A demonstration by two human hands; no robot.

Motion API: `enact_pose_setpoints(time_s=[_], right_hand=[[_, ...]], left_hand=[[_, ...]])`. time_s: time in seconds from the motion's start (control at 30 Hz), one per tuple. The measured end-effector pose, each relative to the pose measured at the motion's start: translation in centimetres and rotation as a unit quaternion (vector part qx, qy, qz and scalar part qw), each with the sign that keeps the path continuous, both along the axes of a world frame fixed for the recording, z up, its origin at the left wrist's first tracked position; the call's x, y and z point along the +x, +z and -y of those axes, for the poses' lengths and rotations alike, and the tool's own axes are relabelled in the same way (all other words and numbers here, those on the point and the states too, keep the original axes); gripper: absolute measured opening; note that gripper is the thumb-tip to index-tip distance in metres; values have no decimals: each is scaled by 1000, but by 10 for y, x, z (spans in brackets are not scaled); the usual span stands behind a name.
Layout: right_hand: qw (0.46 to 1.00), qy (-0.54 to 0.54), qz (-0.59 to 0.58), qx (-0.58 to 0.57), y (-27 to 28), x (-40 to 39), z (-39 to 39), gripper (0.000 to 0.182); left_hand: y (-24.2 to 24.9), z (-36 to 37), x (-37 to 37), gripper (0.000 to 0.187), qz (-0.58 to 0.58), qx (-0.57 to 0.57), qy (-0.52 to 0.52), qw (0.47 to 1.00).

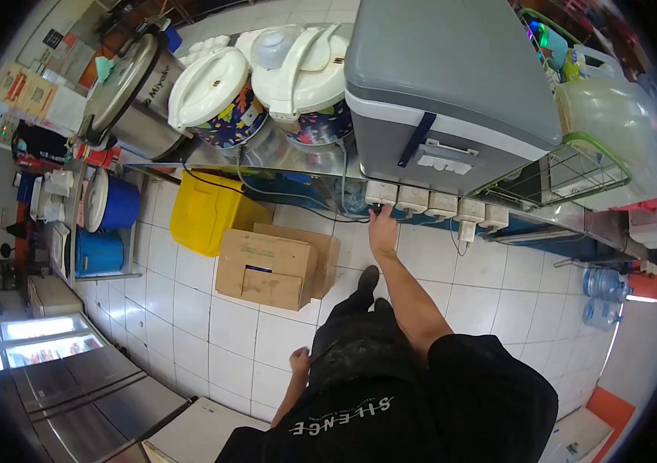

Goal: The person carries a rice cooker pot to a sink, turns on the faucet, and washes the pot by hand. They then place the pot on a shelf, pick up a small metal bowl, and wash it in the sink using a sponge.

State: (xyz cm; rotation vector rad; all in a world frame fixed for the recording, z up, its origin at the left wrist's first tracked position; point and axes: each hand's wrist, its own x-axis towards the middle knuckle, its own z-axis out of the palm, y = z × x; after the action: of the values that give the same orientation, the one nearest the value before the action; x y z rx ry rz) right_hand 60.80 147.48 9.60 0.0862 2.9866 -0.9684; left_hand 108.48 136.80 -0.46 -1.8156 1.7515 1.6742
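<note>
The right hand [382, 228] reaches up to the row of white wall sockets [429, 202] just below the grey cooler box [444, 85], fingertips touching the black plug [375, 208] at the leftmost socket; whether the fingers pinch it cannot be told. The left hand [298, 361] hangs curled into a loose fist, holding nothing, below the cardboard box [267, 268] on the tiled floor.

The right hand [382, 228] hides the plug at the leftmost socket [381, 193]; the cooler [444, 92] is cut off at the top edge.
</note>
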Motion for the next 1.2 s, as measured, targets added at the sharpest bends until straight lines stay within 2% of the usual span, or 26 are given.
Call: enact_pose_setpoints(time_s=[0.03,0.07,0.17,0.27,0.3,0.33,0.4,0.43,0.47,0.5,0.53,0.57,0.63,0.7,0.77,0.83,0.93,0.97,1.0,1.03,1.1,1.17,1.2], right_hand=[[999,24,6,20,1,-3,-4,38],[998,49,12,41,1,-6,-9,38],[979,159,19,122,25,-13,-28,37],[961,218,-14,170,73,-21,-31,37],[957,225,-26,183,81,-21,-34,38],[947,244,-36,204,75,-20,-36,37],[924,287,-71,242,60,-23,-35,36],[924,300,-76,225,59,-25,-36,35],[923,315,-82,206,55,-25,-40,35],[919,317,-112,207,52,-25,-41,33],[921,317,-157,164,26,-37,-46,31],[924,285,-130,221,48,-31,-38,34],[905,315,-137,251,51,-36,-35,41],[901,288,-115,304,71,-30,-26,45],[908,270,-80,310,73,-30,-17,43],[931,247,-77,258,88,-1,2,41],[941,223,-91,237,20,54,30,40],[944,217,-27,249,-7,81,44,44],[929,265,-90,242,-81,96,44,42],[930,289,16,227,-97,143,64,41],[891,346,202,213,-116,251,118,41],[855,391,277,198,-125,326,173,40],[841,410,295,193,-128,349,202,40]], left_hand=[[-20,-2,-14,29,-14,-60,-103,993],[-13,-11,-29,30,-34,-73,-119,990],[84,-41,-81,31,-77,-97,-149,981],[57,-58,-31,30,-114,-101,-33,988],[57,-66,-8,29,-115,-65,33,991],[55,-76,17,28,-119,-27,101,987],[9,-98,92,29,-52,-52,175,982],[-42,-111,149,26,-42,-82,145,985],[-1,-121,163,18,15,-37,121,992],[-8,-148,183,12,-68,-37,350,934],[-5,-150,193,12,-23,-26,353,935],[-1,-146,198,12,34,-19,321,946],[-5,-121,202,12,80,-14,297,951],[-11,-85,203,12,77,-16,298,951],[-15,-47,209,12,64,-16,309,949],[-18,-9,223,13,43,-22,336,941],[-20,37,259,13,9,-26,396,918],[-22,45,272,13,4,-26,416,909],[-21,51,285,14,1,-26,434,901],[-23,57,300,14,1,-27,447,894],[-29,72,333,14,17,-33,444,895],[-44,91,368,15,59,-56,386,919],[-54,105,385,15,89,-97,315,940]])
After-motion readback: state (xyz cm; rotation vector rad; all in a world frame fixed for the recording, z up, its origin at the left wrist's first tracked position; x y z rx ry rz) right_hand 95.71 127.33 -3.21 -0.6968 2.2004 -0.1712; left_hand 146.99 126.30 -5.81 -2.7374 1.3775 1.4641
